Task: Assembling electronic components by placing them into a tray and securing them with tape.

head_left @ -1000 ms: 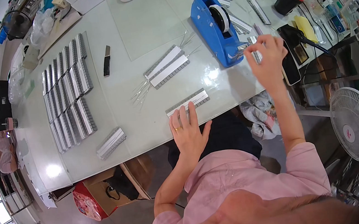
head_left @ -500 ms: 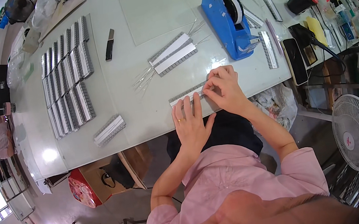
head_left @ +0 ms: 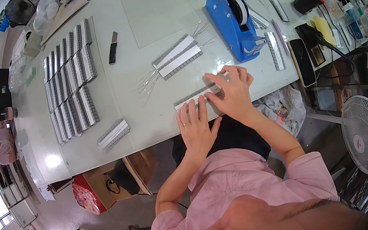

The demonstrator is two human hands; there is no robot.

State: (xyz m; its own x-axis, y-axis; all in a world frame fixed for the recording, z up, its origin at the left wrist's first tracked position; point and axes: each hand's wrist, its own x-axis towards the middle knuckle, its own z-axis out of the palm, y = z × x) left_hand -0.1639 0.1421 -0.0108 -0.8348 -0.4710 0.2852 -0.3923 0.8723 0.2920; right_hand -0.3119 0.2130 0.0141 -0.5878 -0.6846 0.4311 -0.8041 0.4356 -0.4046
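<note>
A long grey-and-white strip (head_left: 189, 99) lies near the table's front edge. My left hand (head_left: 196, 125) rests flat with its fingertips on the strip's front side. My right hand (head_left: 232, 90) lies over the strip's right end, fingers spread and pressing down. What is under the right palm is hidden. Just beyond, two similar strips (head_left: 176, 56) lie side by side with thin wires sticking out. A blue tape dispenser (head_left: 236, 20) stands to the right of them.
Rows of grey strips (head_left: 69, 79) cover the table's left part, with one separate stack (head_left: 113, 135) near the front edge. A black knife (head_left: 112, 47), a dark phone (head_left: 303, 61) and more strips (head_left: 274, 50) lie about. A white fan (head_left: 365, 133) stands on the floor at right.
My right hand came back from the tape dispenser to the strip in front of me and now presses on its right end. The left hand stayed at the strip.
</note>
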